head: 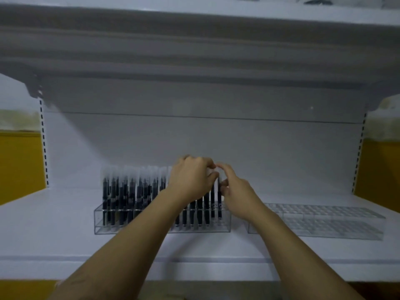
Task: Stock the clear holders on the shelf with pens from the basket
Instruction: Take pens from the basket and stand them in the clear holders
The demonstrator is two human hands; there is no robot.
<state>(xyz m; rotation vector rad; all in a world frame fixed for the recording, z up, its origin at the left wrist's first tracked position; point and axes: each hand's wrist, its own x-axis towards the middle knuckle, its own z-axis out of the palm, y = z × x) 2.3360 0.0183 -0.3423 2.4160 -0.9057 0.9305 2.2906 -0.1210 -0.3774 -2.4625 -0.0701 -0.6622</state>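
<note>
A clear holder [104,226] stands on the white shelf, filled almost end to end with upright black pens with frosted caps [121,198]. My left hand [190,178] is curled over the cap ends of pens near the holder's right end. My right hand [236,191] pinches one pen [219,202] that stands in the last slots on the right. A second clear holder [324,221] lies to the right with no pens in it. The basket is not in view.
The white shelf board [54,234] runs the full width, with its front lip [216,259] close to me. An upper shelf [194,40] overhangs above. Slotted uprights [44,144] flank the back panel. Yellow walls [17,165] stand at both sides.
</note>
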